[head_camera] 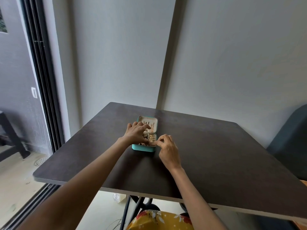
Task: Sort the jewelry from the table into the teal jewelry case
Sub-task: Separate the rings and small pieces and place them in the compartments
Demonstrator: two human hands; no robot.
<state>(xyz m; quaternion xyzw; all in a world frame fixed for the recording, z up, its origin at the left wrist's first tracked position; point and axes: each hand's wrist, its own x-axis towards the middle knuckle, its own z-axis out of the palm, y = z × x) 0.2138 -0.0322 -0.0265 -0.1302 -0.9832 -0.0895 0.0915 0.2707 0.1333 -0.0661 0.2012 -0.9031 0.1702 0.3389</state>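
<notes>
While the left hand (136, 132) rests spread-fingered over the open teal case (144, 148) mid-table, the right hand (167, 146) pinches a small piece at its near-right compartment, apparently placing it; release should follow.

teal jewelry case (143, 148), dk brown table (216, 155), yellow floral fabric (159, 220)

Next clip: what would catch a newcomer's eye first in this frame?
The open teal jewelry case near the middle of the dark table, its lid laid back toward the wall and its cream compartments holding small gold pieces. Both hands meet over it: the left hand spreads across the case's left side, while the right hand pinches something tiny at the near right corner; what it is cannot be told.
</notes>
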